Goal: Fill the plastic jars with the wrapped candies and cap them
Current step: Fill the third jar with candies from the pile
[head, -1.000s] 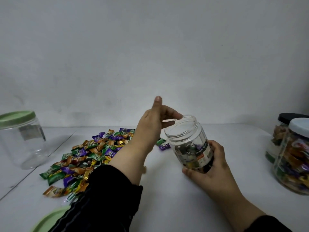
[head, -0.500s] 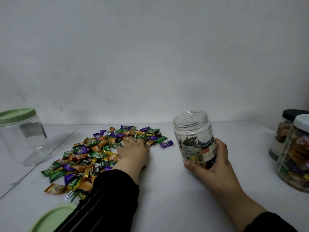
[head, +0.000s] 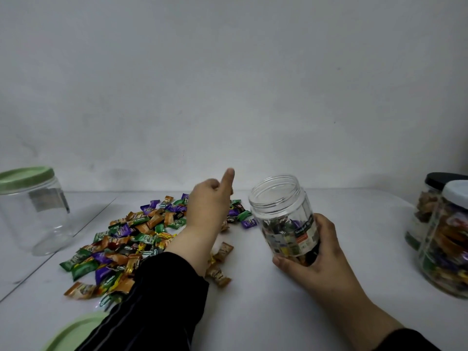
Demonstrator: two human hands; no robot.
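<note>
Clear plastic forms the open jar [head: 283, 216], which the right hand [head: 314, 252] holds low on its wall, fingers curled round the far side and the thumb under the near bottom edge. The jar tilts with its mouth toward 11 o'clock. It has no cap. Wrapped candies fill roughly its lower half, behind a printed label.

At 9 o'clock from the jar, the left hand [head: 210, 206] is raised above the candy pile [head: 131, 239], with the index finger extended upward and the other fingers curled inward. Whether those fingers hold candies cannot be determined from this view; the palm side faces away from the camera. A black sleeve [head: 157, 297] covers the left forearm.

The candy pile lies on the white table [head: 253, 312] at 9 o'clock from the jar, spread in green, purple, orange and gold wrappers. A few loose candies [head: 220, 264] lie just beside the left wrist, apart from the main pile.

At the far 9 o'clock edge stands an empty jar [head: 33, 214] closed with a green cap. At 7 o'clock, near the bottom edge, lies a loose green lid [head: 73, 333], partly hidden by the sleeve.

At 3 o'clock stand two filled jars, touching or nearly so: the nearer one has a white cap [head: 455, 196], the farther one a black cap [head: 442, 178].
</note>
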